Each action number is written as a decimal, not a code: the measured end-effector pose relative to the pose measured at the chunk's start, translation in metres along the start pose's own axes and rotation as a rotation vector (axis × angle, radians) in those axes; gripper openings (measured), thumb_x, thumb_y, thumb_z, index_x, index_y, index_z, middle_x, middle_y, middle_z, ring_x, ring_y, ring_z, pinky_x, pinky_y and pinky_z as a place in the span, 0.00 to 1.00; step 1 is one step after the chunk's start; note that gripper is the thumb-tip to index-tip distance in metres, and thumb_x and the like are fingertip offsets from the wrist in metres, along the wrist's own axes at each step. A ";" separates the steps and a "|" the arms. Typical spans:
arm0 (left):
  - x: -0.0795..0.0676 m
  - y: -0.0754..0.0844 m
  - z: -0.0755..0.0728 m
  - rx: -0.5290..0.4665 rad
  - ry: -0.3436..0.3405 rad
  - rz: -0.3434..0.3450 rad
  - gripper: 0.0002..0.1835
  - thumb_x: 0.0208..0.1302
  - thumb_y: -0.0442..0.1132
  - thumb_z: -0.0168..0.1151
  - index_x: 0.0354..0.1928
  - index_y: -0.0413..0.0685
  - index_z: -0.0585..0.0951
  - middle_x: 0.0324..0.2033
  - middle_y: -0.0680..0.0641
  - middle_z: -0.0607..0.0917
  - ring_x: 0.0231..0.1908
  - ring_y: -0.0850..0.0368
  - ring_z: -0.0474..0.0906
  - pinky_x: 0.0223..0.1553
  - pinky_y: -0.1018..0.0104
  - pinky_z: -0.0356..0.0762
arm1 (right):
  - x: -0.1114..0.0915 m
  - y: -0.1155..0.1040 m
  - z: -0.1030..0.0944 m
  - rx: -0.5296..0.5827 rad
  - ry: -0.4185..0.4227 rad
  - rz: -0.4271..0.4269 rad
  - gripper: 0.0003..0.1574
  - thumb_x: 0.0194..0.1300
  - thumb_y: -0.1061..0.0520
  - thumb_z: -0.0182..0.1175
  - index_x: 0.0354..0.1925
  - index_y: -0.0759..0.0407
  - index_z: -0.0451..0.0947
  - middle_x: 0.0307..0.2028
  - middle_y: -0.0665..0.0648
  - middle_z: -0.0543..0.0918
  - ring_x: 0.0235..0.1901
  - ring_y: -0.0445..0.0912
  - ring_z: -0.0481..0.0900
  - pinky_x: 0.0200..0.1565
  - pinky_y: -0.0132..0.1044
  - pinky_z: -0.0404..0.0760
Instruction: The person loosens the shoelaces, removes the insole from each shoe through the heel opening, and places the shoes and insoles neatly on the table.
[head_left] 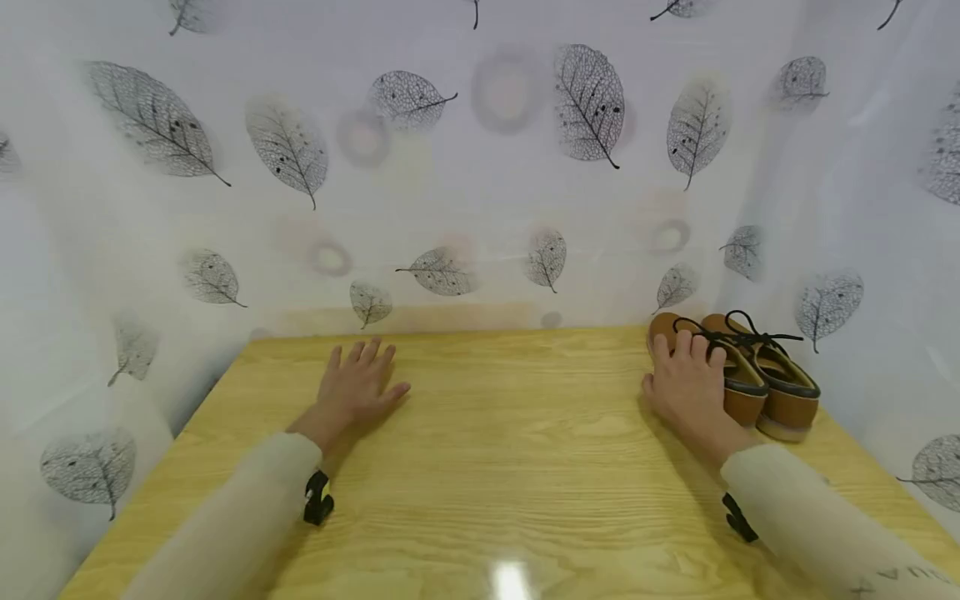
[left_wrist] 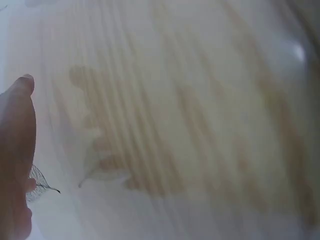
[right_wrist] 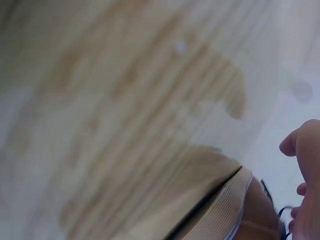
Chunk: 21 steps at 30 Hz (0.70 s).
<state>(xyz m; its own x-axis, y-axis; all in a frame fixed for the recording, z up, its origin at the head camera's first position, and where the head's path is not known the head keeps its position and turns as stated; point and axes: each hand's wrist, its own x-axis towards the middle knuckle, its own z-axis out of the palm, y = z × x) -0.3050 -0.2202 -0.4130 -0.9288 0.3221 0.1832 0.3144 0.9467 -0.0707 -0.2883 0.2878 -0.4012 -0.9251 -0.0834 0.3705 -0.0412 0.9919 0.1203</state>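
Observation:
My left hand (head_left: 352, 393) is spread low over the left part of the wooden table, its fingers straight and the thumb held out to the side. Only part of that hand (left_wrist: 15, 145) shows in the left wrist view, with nothing in its grasp. A pair of brown shoes (head_left: 792, 412) with dark collars and black laces (head_left: 768, 337) stands side by side at the table's right. Beside them is my right hand (head_left: 686, 385), whose fingers overlap the nearer shoe in the head view. In the right wrist view, the striped sole edge of a shoe (right_wrist: 222, 200) appears below my thumb.
A pale sheet printed with dark leaves (head_left: 487, 192) hangs behind the table and along both sides. The yellow wood-grain table (head_left: 510, 442) stretches between my arms, with a bright reflection near its front. Small black devices (head_left: 318, 498) sit at my wrists.

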 end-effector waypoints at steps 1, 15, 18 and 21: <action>0.002 0.000 -0.001 0.029 0.015 0.014 0.44 0.70 0.71 0.39 0.77 0.50 0.58 0.77 0.39 0.56 0.75 0.35 0.52 0.72 0.32 0.41 | 0.002 0.002 -0.001 -0.002 0.018 0.004 0.29 0.66 0.50 0.56 0.52 0.69 0.60 0.46 0.75 0.59 0.47 0.69 0.56 0.46 0.66 0.57; 0.001 0.010 -0.003 0.123 0.023 0.068 0.43 0.70 0.70 0.42 0.77 0.49 0.59 0.76 0.39 0.58 0.75 0.37 0.54 0.73 0.35 0.42 | -0.002 0.044 -0.011 -0.021 0.261 0.026 0.29 0.65 0.48 0.57 0.24 0.75 0.69 0.23 0.76 0.75 0.25 0.71 0.73 0.31 0.62 0.71; -0.004 0.017 0.001 0.119 0.019 0.082 0.43 0.70 0.69 0.42 0.77 0.49 0.59 0.76 0.39 0.58 0.75 0.37 0.55 0.73 0.36 0.42 | -0.008 0.046 -0.014 0.031 0.123 0.036 0.33 0.70 0.47 0.50 0.14 0.66 0.67 0.14 0.68 0.71 0.14 0.62 0.69 0.18 0.53 0.68; -0.006 0.023 0.000 0.105 0.028 0.097 0.43 0.70 0.69 0.43 0.77 0.48 0.59 0.76 0.39 0.59 0.74 0.37 0.56 0.73 0.36 0.43 | -0.012 0.044 -0.018 0.086 -0.025 0.029 0.36 0.75 0.47 0.43 0.10 0.59 0.67 0.09 0.59 0.68 0.09 0.54 0.66 0.11 0.45 0.63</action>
<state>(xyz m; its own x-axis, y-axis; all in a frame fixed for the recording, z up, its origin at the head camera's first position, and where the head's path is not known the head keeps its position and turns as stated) -0.2921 -0.2007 -0.4153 -0.8887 0.4135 0.1982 0.3787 0.9055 -0.1916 -0.2721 0.3306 -0.3842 -0.9356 -0.0535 0.3489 -0.0460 0.9985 0.0297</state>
